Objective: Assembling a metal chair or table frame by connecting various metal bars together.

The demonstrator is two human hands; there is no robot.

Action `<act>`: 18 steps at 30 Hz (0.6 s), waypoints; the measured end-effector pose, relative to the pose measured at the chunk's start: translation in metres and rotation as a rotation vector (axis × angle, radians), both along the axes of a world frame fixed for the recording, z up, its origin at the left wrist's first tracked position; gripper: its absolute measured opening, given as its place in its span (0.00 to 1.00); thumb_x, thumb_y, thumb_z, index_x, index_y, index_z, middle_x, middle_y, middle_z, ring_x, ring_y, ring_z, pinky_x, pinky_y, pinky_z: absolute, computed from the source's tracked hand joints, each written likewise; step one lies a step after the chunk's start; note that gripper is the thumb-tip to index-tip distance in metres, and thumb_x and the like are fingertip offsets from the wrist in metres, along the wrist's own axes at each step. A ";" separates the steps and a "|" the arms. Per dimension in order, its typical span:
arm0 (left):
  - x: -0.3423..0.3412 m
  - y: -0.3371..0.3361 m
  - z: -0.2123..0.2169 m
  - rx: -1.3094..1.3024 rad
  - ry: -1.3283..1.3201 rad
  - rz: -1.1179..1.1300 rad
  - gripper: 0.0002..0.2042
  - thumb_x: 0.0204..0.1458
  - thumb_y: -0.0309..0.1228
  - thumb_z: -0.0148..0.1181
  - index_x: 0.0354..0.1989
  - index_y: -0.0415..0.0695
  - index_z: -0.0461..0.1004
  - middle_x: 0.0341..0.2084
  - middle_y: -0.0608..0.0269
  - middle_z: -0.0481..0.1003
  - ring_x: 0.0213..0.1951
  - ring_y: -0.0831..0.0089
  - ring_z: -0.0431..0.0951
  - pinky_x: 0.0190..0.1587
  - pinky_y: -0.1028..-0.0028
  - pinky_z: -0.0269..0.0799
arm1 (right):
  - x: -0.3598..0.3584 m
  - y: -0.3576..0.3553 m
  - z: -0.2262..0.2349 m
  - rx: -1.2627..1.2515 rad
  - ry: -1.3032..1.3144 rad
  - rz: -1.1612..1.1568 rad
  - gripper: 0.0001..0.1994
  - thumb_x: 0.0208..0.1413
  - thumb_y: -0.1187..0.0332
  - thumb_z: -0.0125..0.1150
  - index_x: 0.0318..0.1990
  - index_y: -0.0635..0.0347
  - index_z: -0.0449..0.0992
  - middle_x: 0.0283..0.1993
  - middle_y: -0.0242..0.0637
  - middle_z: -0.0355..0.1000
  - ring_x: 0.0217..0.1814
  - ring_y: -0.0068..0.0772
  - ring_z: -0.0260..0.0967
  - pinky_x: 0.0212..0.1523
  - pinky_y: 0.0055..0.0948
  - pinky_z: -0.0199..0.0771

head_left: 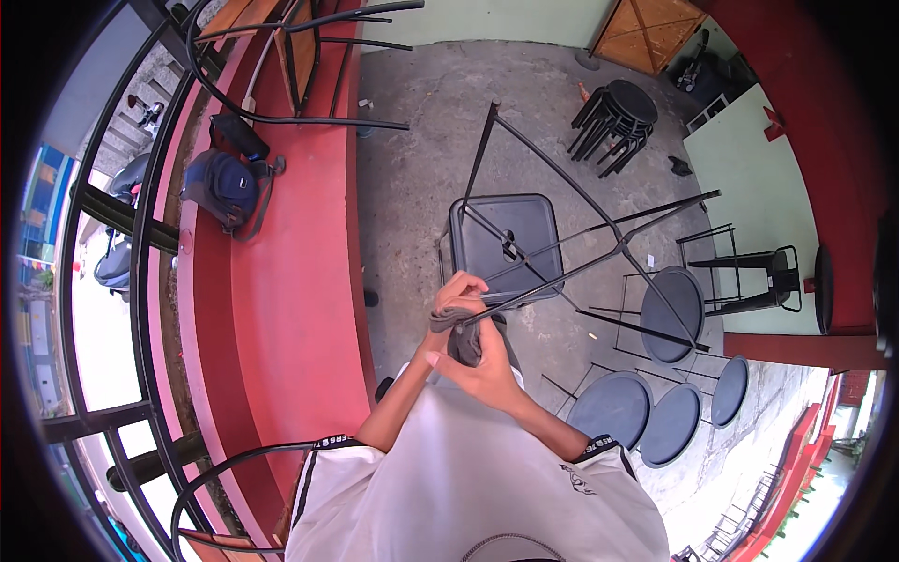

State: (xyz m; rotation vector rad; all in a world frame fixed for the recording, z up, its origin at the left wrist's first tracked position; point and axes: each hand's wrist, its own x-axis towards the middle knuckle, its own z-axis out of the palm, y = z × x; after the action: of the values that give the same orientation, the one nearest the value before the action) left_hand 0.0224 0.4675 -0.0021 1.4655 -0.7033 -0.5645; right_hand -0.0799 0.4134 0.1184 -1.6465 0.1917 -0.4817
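In front of me thin black metal legs [552,169] spread out over a square black stool seat [529,220] with a hole in its middle. Whether legs and seat belong to one stool, I cannot tell. A dark grey cloth [464,348] is bunched around the near end of one leg. My left hand [457,292] is closed on the cloth at that leg, fingers curled over the top. Just below it, my right hand [482,375] grips the cloth's lower part, its thumb pointing left. The palms and the leg's tip are partly hidden.
On my left runs a red ledge [304,281] with a dark blue backpack [223,190] beside a metal railing [145,206]. Round-topped stools [609,412] stand at the right. A stack of black stools [626,105] is farther back, near a wooden panel [646,33].
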 end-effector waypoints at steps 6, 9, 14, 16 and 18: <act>-0.004 0.007 0.002 0.102 -0.139 -0.001 0.13 0.51 0.30 0.61 0.43 0.38 0.73 0.40 0.56 0.72 0.40 0.61 0.73 0.46 0.68 0.69 | 0.016 -0.013 -0.002 -0.082 0.091 0.088 0.14 0.50 0.72 0.75 0.31 0.60 0.70 0.30 0.31 0.68 0.34 0.25 0.63 0.38 0.28 0.65; -0.008 0.024 -0.010 0.158 -0.140 0.017 0.18 0.50 0.29 0.63 0.50 0.39 0.71 0.44 0.53 0.72 0.43 0.60 0.74 0.49 0.66 0.71 | 0.023 -0.018 0.000 -0.094 0.081 0.073 0.14 0.48 0.71 0.73 0.27 0.62 0.69 0.26 0.36 0.66 0.30 0.34 0.62 0.35 0.33 0.66; -0.005 0.077 -0.042 0.344 -0.111 0.090 0.26 0.49 0.26 0.64 0.59 0.40 0.67 0.51 0.50 0.70 0.47 0.61 0.76 0.51 0.65 0.72 | 0.029 -0.016 -0.008 0.009 0.028 0.053 0.13 0.47 0.72 0.71 0.27 0.64 0.68 0.25 0.40 0.65 0.26 0.41 0.61 0.31 0.36 0.65; 0.000 0.096 -0.055 0.393 -0.131 0.150 0.26 0.49 0.23 0.62 0.59 0.40 0.67 0.50 0.51 0.71 0.46 0.63 0.75 0.49 0.67 0.72 | 0.026 -0.018 -0.024 0.001 0.070 0.080 0.13 0.47 0.73 0.70 0.27 0.64 0.67 0.25 0.41 0.64 0.26 0.43 0.61 0.31 0.38 0.65; 0.008 0.110 -0.061 0.440 0.030 0.211 0.24 0.51 0.20 0.58 0.58 0.40 0.67 0.50 0.54 0.71 0.43 0.68 0.76 0.44 0.71 0.71 | 0.028 -0.021 -0.051 -0.038 0.146 0.075 0.13 0.45 0.75 0.70 0.27 0.66 0.67 0.25 0.40 0.62 0.25 0.38 0.58 0.30 0.35 0.63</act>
State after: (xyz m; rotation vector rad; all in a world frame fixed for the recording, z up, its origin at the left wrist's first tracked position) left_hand 0.0305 0.5777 -0.0632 1.9090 -0.4052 -0.5993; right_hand -0.0523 0.3923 0.0675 -1.7209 0.2291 -0.3101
